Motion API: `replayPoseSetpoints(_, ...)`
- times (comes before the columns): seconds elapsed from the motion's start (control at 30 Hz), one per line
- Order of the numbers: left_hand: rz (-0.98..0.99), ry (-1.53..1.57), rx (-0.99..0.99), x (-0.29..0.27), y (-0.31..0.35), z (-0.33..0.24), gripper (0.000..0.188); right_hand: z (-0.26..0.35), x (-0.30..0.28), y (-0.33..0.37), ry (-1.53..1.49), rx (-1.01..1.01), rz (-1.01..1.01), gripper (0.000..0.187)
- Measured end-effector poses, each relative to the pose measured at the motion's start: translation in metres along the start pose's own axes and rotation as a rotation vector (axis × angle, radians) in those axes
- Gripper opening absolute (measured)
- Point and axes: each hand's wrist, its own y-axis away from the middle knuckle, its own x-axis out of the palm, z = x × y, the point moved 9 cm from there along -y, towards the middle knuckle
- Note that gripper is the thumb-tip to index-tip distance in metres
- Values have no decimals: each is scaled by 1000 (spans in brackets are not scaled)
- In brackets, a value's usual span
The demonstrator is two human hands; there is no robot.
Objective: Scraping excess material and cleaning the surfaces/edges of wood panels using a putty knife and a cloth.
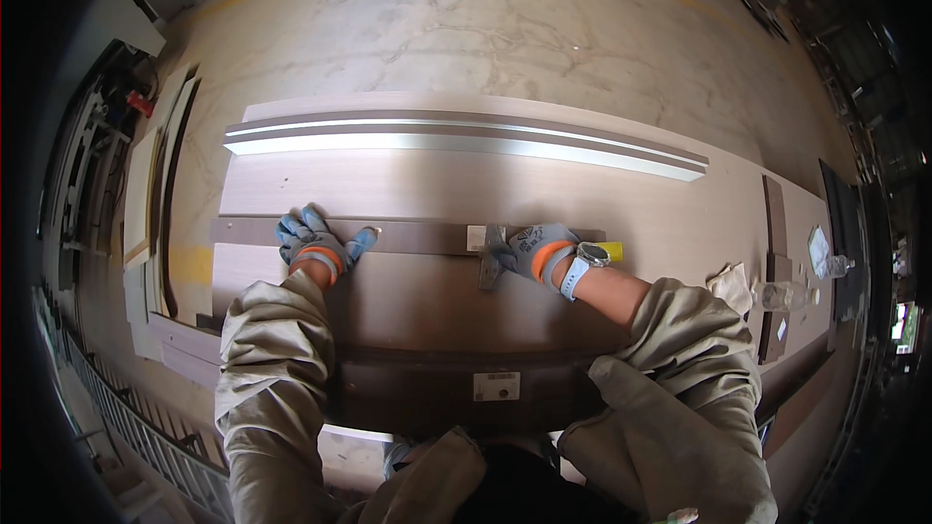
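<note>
My left hand (316,238), in a grey-blue glove with an orange cuff band, rests open with spread fingers on a narrow dark brown board strip (417,237). To its right, my right hand (542,250), in a matching glove, is closed around a flat grey blade (490,260) that looks like a scraper. The blade lies across the strip, beside a white label (476,238) stuck on it. A yellow piece (610,251) shows behind my right wrist; whether it belongs to the blade is hidden. Nearer to me lies a darker board (408,390) with a white label (496,386).
A large pale panel (311,180) lies beneath the strip. Farther out, two-tone long rails (466,136) cross it. At the right are a clear plastic bottle (784,296), a pale cloth (732,287) and a brown strip (775,218). Boards (155,184) stand at the left.
</note>
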Motion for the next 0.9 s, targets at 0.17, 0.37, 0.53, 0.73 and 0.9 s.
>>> replayPoseSetpoints(0.17,160,13,-32,9,-1,3,119,29,-9,-16,-12,3,-19,52)
replayPoseSetpoints(0.37,118,22,-60,11,0,7,120,55,-26,-26,-27,-56,-29,49)
replayPoseSetpoints(0.53,66,46,-39,12,-2,7,120,73,-40,-29,-57,-102,-43,45)
replayPoseSetpoints(0.73,86,67,33,7,-3,13,120,107,-55,-48,-43,-135,-78,41)
replayPoseSetpoints(0.9,386,318,321,10,-41,44,96,111,-48,-54,-34,-163,-61,43)
